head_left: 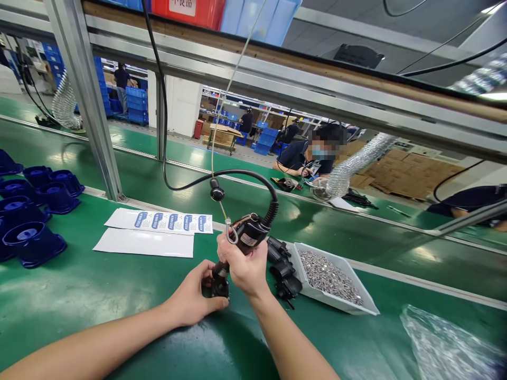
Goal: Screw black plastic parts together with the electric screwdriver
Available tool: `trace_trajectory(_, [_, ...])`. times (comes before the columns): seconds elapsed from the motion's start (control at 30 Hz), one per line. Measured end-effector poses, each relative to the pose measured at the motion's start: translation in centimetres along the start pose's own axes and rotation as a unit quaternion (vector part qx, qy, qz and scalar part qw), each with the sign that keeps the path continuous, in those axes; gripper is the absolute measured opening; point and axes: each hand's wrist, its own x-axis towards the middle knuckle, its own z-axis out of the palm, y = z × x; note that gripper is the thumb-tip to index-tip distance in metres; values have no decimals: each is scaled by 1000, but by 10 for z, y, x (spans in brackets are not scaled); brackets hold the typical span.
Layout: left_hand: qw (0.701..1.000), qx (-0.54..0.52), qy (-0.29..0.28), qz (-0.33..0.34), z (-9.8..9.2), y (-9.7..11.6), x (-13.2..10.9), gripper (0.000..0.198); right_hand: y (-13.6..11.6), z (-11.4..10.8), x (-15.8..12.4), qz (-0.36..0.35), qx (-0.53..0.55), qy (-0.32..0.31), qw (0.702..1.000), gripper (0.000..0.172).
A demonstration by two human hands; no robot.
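Right hand [247,264]: fingers wrapped round corded black tool [250,233], centre.
Left hand [190,298]: thumb and fingers pinching small black part [220,288], below centre.
Screw tray [328,299]: right, beside black fittings [288,285].
Blue cups [34,245]: far left.
Label sheet [170,221]: left of centre, print too small.
Red bin [208,13]: top, reads "良品".

Screwdriver [250,232] in right grip [247,266], part [221,288] in left grip [193,296]

I count one left hand [192,298], one right hand [249,264], one electric screwdriver [251,236], one small black part [221,288] under it, one screw tray [368,302], one label sheet [122,217] with five blue labels [173,221], one plain sheet [146,244], one clear plastic bag [443,343], and at least seven blue cups [37,247].
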Motion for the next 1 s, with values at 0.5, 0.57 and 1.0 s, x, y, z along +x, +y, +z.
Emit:
trace_trajectory(0.5, [993, 98, 51, 27, -22, -7, 4, 45, -26, -26, 0, -37, 30, 30, 998, 18])
trace_trajectory(0.57, [993, 103, 53, 22, -23, -9, 5, 41, -24, -27, 1, -27, 47, 16, 998, 19])
trace_trajectory(1.0, [993, 103, 52, 18, -22, -14, 6, 34, -24, -21, 5, 3, 60, 15, 998, 21])
